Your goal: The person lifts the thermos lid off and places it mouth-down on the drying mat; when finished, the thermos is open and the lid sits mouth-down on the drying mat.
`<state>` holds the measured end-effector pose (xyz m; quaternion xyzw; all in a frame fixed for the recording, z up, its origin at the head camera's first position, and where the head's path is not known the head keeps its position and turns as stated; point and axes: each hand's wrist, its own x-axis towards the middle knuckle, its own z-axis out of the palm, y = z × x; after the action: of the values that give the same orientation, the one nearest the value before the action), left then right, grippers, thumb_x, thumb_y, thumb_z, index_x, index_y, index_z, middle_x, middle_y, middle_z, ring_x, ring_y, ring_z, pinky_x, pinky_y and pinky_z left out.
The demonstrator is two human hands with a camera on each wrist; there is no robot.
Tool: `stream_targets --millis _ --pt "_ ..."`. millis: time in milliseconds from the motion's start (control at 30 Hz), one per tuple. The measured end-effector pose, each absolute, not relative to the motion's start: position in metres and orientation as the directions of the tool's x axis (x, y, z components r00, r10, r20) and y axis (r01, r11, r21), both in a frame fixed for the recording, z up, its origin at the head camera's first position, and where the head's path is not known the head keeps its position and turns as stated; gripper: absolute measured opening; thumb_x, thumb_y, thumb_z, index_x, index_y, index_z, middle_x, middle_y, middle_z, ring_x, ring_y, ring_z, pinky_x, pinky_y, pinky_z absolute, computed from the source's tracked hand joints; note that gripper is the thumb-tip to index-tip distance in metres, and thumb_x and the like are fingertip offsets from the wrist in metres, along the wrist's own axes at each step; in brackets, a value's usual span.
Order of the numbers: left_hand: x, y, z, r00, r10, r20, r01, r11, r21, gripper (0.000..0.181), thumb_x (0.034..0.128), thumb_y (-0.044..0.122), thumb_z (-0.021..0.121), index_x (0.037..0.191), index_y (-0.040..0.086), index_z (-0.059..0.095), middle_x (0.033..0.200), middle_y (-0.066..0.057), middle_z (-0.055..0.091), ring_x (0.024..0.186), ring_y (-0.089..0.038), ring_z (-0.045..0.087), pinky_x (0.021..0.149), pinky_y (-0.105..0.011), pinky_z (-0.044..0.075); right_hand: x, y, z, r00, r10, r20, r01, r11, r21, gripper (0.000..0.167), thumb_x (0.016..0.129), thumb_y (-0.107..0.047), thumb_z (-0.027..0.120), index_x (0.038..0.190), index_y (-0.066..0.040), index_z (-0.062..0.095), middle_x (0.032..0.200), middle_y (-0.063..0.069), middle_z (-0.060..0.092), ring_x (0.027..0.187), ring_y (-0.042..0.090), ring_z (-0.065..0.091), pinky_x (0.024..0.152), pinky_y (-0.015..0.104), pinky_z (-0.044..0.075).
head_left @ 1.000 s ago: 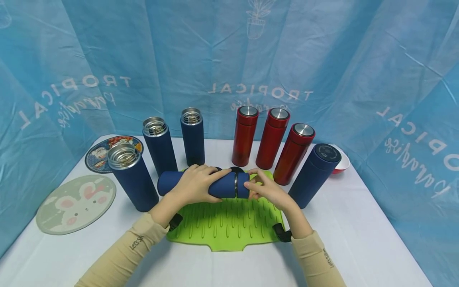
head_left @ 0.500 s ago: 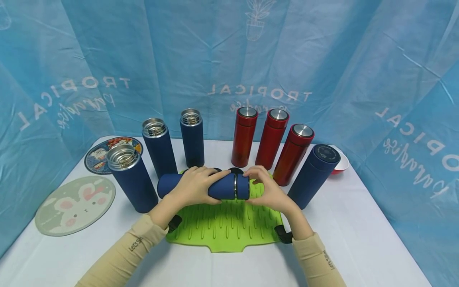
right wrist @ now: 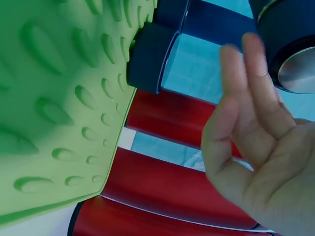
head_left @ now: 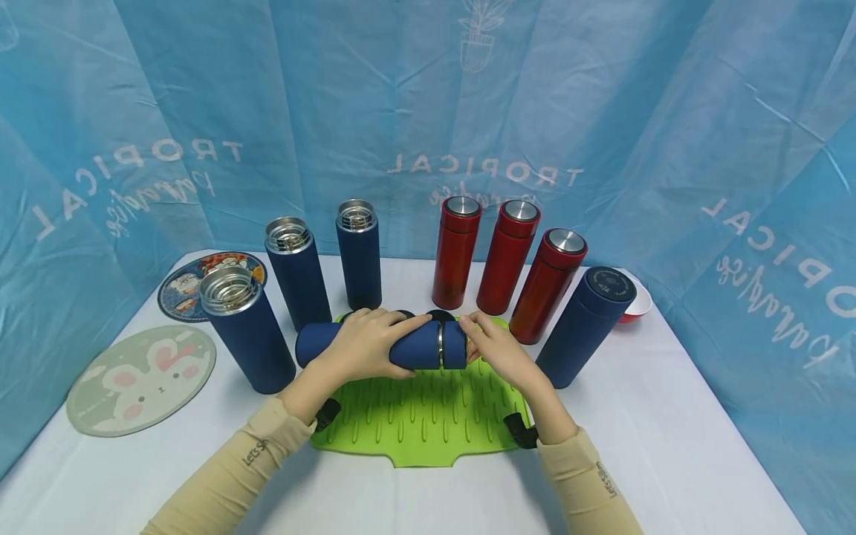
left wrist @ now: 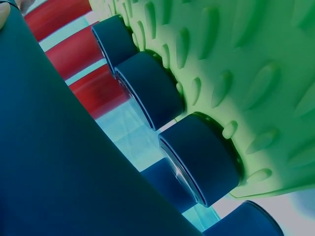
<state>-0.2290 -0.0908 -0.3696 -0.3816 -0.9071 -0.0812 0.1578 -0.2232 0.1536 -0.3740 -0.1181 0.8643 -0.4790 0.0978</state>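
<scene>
My left hand [head_left: 368, 342] grips a blue thermos flask [head_left: 416, 351] around its body, holding it lengthwise above the green mat [head_left: 421, 423]. The flask's blue lid [head_left: 455, 346] faces right, with a thin shiny ring between lid and body. At that end is my right hand [head_left: 501, 353]. In the right wrist view, this hand's fingers [right wrist: 256, 64] are extended beside the lid, not wrapped around it; contact is unclear. Three loose blue lids, one of them the nearest lid [left wrist: 199, 157], sit along the mat's far edge in the left wrist view, partly hidden by the flask.
Three lidless blue flasks, including a front one [head_left: 250, 338], stand at left beside two oval placemats [head_left: 143, 383]. Three red flasks, one nearest [head_left: 545, 293], and a capped blue flask [head_left: 585, 331] stand at right. A small bowl [head_left: 638, 301] sits behind the capped one.
My right hand closed its fingers and thumb around the lid half a second ago, and now its fingers have come off that grip. The left hand and flask stay in place.
</scene>
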Motion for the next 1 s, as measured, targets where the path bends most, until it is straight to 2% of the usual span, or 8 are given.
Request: stream_targets --millis 200,300,633,733,800,867,933,1000 --pt "-0.229 -0.092 -0.37 -0.667 0.666 0.334 0.716 0.697 0.039 0.085 0.0623 0.05 0.08 0.136 0.022 0.048 0.11 -0.007 0.064 0.097 -0.027 0.06 0.084 -0.046 0.046 -0.222 0.154 -0.374 -0.94 -0.331 -0.075 -0.091 0.459 -0.884 0.042 0.095 -0.043 0.047 0.127 -0.015 0.044 0.094 0.01 0.059 0.08 0.024 0.058 0.076 0.037 0.046" --pt "-0.229 -0.092 -0.369 -0.671 0.664 0.33 0.712 0.701 0.037 0.085 0.0633 0.051 0.078 0.136 0.023 0.047 0.11 -0.006 0.064 0.097 -0.025 0.06 0.082 -0.044 0.047 -0.221 0.157 -0.375 -0.921 -0.387 -0.036 -0.133 0.401 -0.907 0.044 0.093 -0.034 0.053 0.13 -0.016 0.039 0.107 0.012 0.053 0.086 0.025 0.057 0.079 0.04 0.046" --pt "-0.229 -0.093 -0.366 -0.669 0.666 0.33 0.711 0.703 0.022 0.086 0.0629 0.054 0.078 0.137 0.023 0.046 0.11 -0.006 0.064 0.097 -0.026 0.06 0.083 -0.044 0.047 -0.225 0.166 -0.383 -0.851 -0.494 0.177 -0.372 0.33 -0.868 0.071 0.074 -0.013 0.076 0.133 -0.022 0.037 0.13 0.005 0.041 0.109 0.023 0.052 0.088 0.039 0.045" --pt "-0.229 -0.092 -0.366 -0.666 0.668 0.333 0.712 0.702 0.017 0.087 0.0627 0.054 0.078 0.137 0.022 0.046 0.11 -0.007 0.064 0.096 -0.026 0.061 0.082 -0.044 0.047 -0.225 0.166 -0.384 -0.818 -0.525 0.235 -0.44 0.307 -0.844 0.08 0.069 -0.005 0.079 0.136 -0.016 0.035 0.137 0.007 0.033 0.12 0.027 0.042 0.093 0.045 0.042" --pt "-0.229 -0.092 -0.366 -0.665 0.667 0.336 0.714 0.7 0.02 0.087 0.0625 0.054 0.078 0.137 0.022 0.047 0.109 -0.007 0.064 0.096 -0.026 0.061 0.082 -0.044 0.047 -0.226 0.165 -0.384 -0.805 -0.539 0.247 -0.452 0.289 -0.844 0.086 0.07 -0.007 0.078 0.141 -0.015 0.029 0.143 0.009 0.023 0.128 0.031 0.032 0.096 0.051 0.038" --pt "-0.229 -0.092 -0.367 -0.662 0.667 0.341 0.715 0.699 0.02 0.086 0.0621 0.053 0.079 0.136 0.021 0.047 0.109 -0.007 0.064 0.096 -0.026 0.061 0.082 -0.044 0.047 -0.225 0.164 -0.383 -0.821 -0.529 0.216 -0.417 0.295 -0.86 0.081 0.08 -0.017 0.071 0.145 -0.017 0.022 0.148 0.011 0.012 0.132 0.034 0.023 0.097 0.057 0.034" --pt "-0.229 -0.092 -0.367 -0.661 0.666 0.346 0.715 0.698 0.024 0.086 0.0618 0.052 0.079 0.136 0.021 0.048 0.108 -0.007 0.064 0.095 -0.026 0.061 0.081 -0.044 0.047 -0.225 0.162 -0.381 -0.871 -0.468 0.148 -0.337 0.352 -0.873 0.07 0.09 -0.034 0.058 0.146 -0.023 0.018 0.147 0.011 0.019 0.13 0.035 0.031 0.096 0.058 0.034" --pt "-0.23 -0.092 -0.367 -0.661 0.665 0.348 0.715 0.699 0.021 0.086 0.0618 0.052 0.079 0.136 0.022 0.048 0.108 -0.006 0.064 0.094 -0.026 0.061 0.08 -0.043 0.048 -0.224 0.16 -0.378 -0.924 -0.376 0.063 -0.23 0.42 -0.878 0.059 0.094 -0.05 0.041 0.145 -0.025 0.024 0.135 0.013 0.039 0.116 0.035 0.048 0.093 0.055 0.038"
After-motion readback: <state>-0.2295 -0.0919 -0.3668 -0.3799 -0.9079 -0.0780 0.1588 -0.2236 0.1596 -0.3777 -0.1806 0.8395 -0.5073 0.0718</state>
